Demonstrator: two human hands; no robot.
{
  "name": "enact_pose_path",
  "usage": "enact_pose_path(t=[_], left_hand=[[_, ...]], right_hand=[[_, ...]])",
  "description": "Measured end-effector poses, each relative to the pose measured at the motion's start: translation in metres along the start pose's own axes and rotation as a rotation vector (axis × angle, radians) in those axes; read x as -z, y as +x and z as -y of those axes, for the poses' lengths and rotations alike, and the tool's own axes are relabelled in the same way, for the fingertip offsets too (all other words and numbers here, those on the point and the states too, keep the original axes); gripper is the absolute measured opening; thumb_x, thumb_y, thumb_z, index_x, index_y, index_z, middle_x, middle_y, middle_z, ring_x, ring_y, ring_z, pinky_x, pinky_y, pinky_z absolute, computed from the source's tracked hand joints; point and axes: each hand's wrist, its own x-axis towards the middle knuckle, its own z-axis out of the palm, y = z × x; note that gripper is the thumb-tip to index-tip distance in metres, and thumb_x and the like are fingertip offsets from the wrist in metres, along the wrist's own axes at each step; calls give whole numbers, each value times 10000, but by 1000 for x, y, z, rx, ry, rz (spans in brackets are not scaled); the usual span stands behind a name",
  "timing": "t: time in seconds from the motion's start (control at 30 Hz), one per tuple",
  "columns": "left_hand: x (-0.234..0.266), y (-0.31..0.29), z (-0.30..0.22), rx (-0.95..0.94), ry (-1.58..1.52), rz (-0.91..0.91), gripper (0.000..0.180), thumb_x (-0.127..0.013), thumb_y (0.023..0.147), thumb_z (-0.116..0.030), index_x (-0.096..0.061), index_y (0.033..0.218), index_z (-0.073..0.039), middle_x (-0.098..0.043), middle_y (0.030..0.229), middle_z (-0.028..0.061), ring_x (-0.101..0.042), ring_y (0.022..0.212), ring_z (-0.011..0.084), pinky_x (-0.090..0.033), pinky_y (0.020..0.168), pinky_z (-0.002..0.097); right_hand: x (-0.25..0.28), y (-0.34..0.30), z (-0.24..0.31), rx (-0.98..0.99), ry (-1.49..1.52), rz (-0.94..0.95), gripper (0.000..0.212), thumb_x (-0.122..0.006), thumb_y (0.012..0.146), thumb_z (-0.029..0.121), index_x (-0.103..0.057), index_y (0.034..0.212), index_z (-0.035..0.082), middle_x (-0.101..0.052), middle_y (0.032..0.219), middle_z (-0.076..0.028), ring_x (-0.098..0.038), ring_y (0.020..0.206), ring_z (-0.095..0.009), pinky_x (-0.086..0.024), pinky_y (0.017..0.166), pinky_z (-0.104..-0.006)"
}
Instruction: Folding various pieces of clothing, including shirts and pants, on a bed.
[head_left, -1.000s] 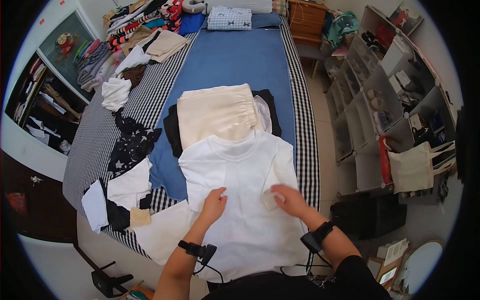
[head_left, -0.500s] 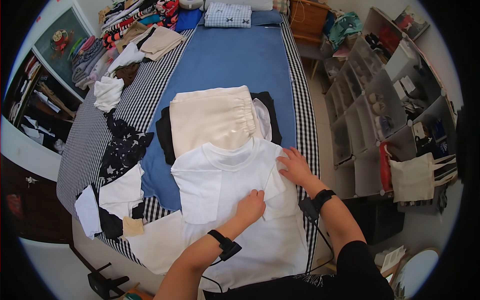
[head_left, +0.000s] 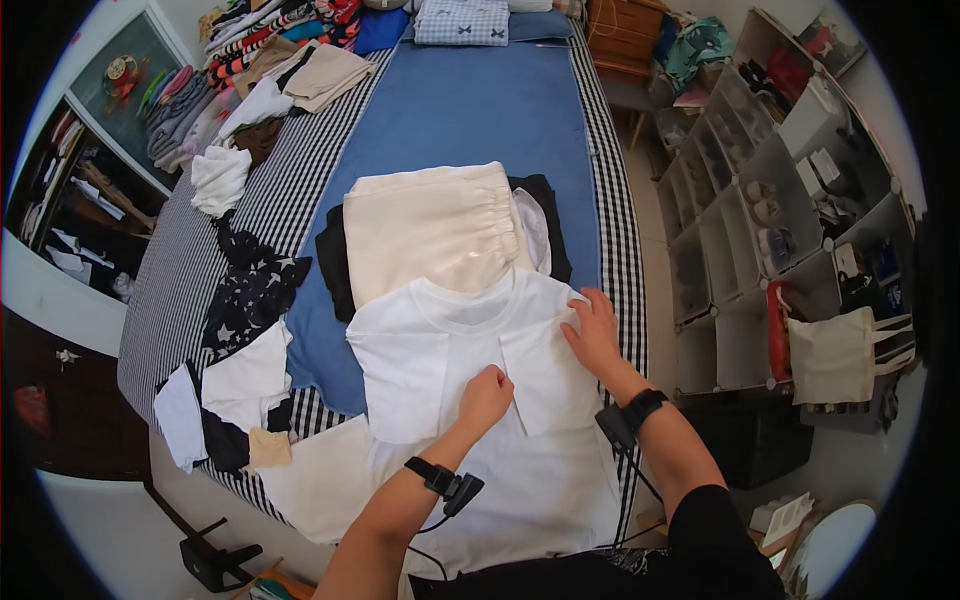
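A white T-shirt [head_left: 480,480] lies spread on the bed, its neckline away from me and both sleeves folded in over the body. My left hand [head_left: 487,397] is closed at the edge of the right-hand sleeve, pinching the cloth; the fingertips are partly hidden. On the right shoulder edge of the shirt rests my right hand [head_left: 594,332], fingers spread and gripping nothing. Just beyond the neckline, cream satin trousers or shorts [head_left: 430,230] with a gathered waistband lie folded on top of dark clothing [head_left: 335,265].
A blue mat [head_left: 470,110] covers the middle of the checked bed. Loose clothes lie left, including a star-patterned dark garment [head_left: 250,285] and a white one [head_left: 245,375]. Folded clothes [head_left: 180,120] are piled at the far left. A cube shelf [head_left: 740,230] with a cloth bag [head_left: 832,360] stands right.
My left hand has shifted slightly left and away from me, and the right-hand sleeve now lies flatter across the shirt. My right hand stays at the shoulder, its fingers a little more raised.
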Motion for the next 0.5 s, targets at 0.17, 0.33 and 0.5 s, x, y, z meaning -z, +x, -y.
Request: enact_pose_path(t=[0.17, 0.33, 0.5], left_hand=[[43, -52, 31, -181, 139, -24, 166, -554, 807, -180, -577, 880, -33, -628, 769, 172, -606, 741, 354, -481, 654, 426], [101, -150, 108, -164, 67, -222, 214, -596, 776, -58, -574, 981, -1, -586, 886, 154, -599, 705, 264, -489, 650, 336], [108, -249, 159, -27, 243, -393, 359, -630, 752, -76, -516, 1084, -1, -529, 962, 144, -568, 764, 264, -479, 725, 337]], right_hand=[[30, -92, -12, -83, 154, -6, 497, -671, 721, 106, -478, 1173, 30, -415, 1254, -204, -382, 1186, -381, -339, 983, -418], [65, -231, -14, -431, 434, 256, 523, -666, 735, 78, -445, 1202, -2, -464, 1185, -175, -545, 964, -237, -475, 785, -324], [63, -331, -12, -550, 645, 317, 523, -662, 765, 94, -423, 1216, -21, -562, 993, -92, -562, 827, -150, -466, 722, -277]])
